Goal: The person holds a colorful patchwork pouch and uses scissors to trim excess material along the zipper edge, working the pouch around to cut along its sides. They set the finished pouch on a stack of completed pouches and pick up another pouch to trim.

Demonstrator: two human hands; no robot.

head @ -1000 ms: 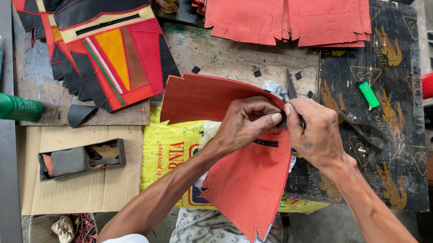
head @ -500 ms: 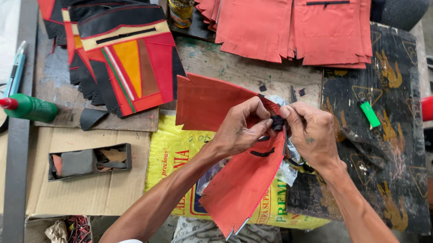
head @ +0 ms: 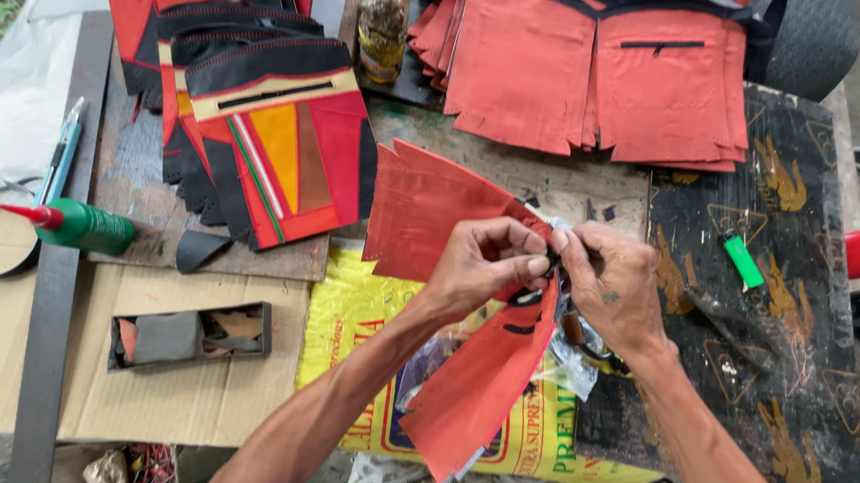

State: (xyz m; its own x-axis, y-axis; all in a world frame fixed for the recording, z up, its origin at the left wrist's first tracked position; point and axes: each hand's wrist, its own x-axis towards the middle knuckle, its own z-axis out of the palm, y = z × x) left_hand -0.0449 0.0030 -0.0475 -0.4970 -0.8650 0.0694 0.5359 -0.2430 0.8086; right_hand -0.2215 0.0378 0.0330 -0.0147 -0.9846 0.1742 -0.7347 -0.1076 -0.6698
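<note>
At centre frame, the left hand (head: 486, 258) and right hand (head: 607, 285) pinch a folded red leather piece (head: 428, 207), fingertips pressed together at its crease. The fold looks mid-way; finishing it calls for steady pressure.

A: What sort of place is this?

B: A small craft workshop for cut leather or fabric goods. Above the left hand (head: 486, 263) lie stacks of red cut panels (head: 589, 73), some with zip slots, on a rough bench (head: 546, 180).

A: Any tools?

B: Far left of that hand, a green glue bottle (head: 81, 225) with a red nozzle and a shallow tray of scraps (head: 189, 336) on flattened cardboard (head: 162, 407). Up and left sit stitched red, black and orange pieces (head: 280, 146).
</note>
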